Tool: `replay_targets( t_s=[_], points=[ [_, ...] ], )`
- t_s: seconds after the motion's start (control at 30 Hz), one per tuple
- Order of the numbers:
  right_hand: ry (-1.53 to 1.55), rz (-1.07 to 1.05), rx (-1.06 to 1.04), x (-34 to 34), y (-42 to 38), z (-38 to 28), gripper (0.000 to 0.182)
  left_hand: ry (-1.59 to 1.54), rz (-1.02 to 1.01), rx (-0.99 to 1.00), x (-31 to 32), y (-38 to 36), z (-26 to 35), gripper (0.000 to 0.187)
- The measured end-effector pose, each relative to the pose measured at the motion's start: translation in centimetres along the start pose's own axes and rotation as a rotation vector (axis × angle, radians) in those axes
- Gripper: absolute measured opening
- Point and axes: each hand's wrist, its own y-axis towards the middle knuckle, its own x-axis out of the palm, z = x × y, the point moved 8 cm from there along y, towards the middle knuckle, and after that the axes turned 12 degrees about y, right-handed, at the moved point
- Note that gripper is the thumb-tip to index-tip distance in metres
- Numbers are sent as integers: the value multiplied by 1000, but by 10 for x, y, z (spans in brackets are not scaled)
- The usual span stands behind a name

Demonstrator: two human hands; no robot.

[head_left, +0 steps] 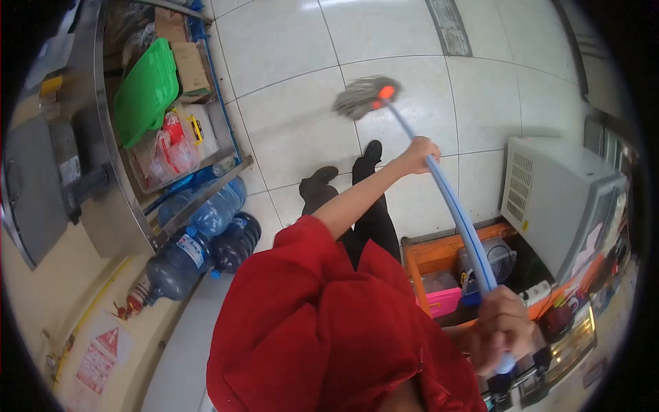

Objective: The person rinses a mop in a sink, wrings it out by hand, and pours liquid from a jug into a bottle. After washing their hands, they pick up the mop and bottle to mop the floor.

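My left hand [420,155] is wrapped round the middle of a light blue mop handle [456,213], with the arm stretched forward from a red sleeve. Near the handle's top end, at the lower right, my right hand [503,329] grips the same pole; it is blurred. The handle slopes up and to the left to an orange joint above a grey string mop head [364,97], which lies on the tiled floor [288,99] ahead of my dark shoes.
At the left, a metal shelf holds a green lid [147,89] and bags, with large water bottles [175,268] below. On the right are a grey-white boxy appliance [549,196] and an orange crate [432,255] with a pink container [443,302]. A drain grate [449,27] lies ahead.
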Motion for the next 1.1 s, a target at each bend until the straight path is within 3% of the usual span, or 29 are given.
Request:
replay_targets(
  t_s=[0.07, 0.13, 0.2, 0.27, 0.37, 0.43, 0.5, 0.53, 0.57, 0.6, 0.63, 0.67, 0.7, 0.77, 0.83, 0.97, 1.1],
  points=[
    [-189, -77, -45, 38, -24, 10, 31, -36, -41, 102, 10, 8, 4, 21],
    [-264, 24, -129, 65, -49, 31, 33, -148, -18, 199, 15, 0, 8, 23],
    [-312, 68, -95, 72, -70, 27, 28, -135, -149, 170, 27, -12, 13, 23],
    [-335, 498, -120, 38, -104, -2, 22, -102, -290, 141, 29, -36, 34, 22],
    [-301, 415, -103, 16, -127, -43, 19, -14, -291, 176, 9, -75, 71, 20],
    [32, 728, -98, -18, -168, -54, 22, 78, -441, 35, 12, -120, 72, 18],
    [156, 764, -66, -31, -203, -42, 23, 57, -239, -34, -7, -185, 53, 15],
    [292, 783, -20, -35, -221, -26, 23, 57, -298, -105, -21, -211, 45, 15],
    [342, 766, 12, -31, -230, -8, 24, 161, -466, -183, -40, -227, 41, 16],
    [393, 752, 42, -23, -238, 16, 24, 173, -363, -222, -55, -254, 21, 14],
    [442, 751, 91, -16, -252, 44, 23, 305, -473, -318, -68, -276, 2, 13],
    [490, 747, 140, -6, -263, 66, 23, 345, -352, -299, -71, -312, -33, 15],
    [504, 713, 116, 11, -264, 76, 24, 372, -298, -325, -98, -314, -27, 18],
    [511, 579, 142, 38, -261, 79, 28, 493, -323, -419, -109, -352, -57, 19],
    [443, 518, 206, 50, -253, 55, 35, 457, -307, -403, -104, -346, -36, 19],
    [212, 456, 39, 34, -253, -23, 32, 322, -232, -231, -53, -305, 17, 16],
    [67, 295, -83, 45, -237, -79, 30, 145, -305, 11, 3, -230, 90, 12]
  ],
)
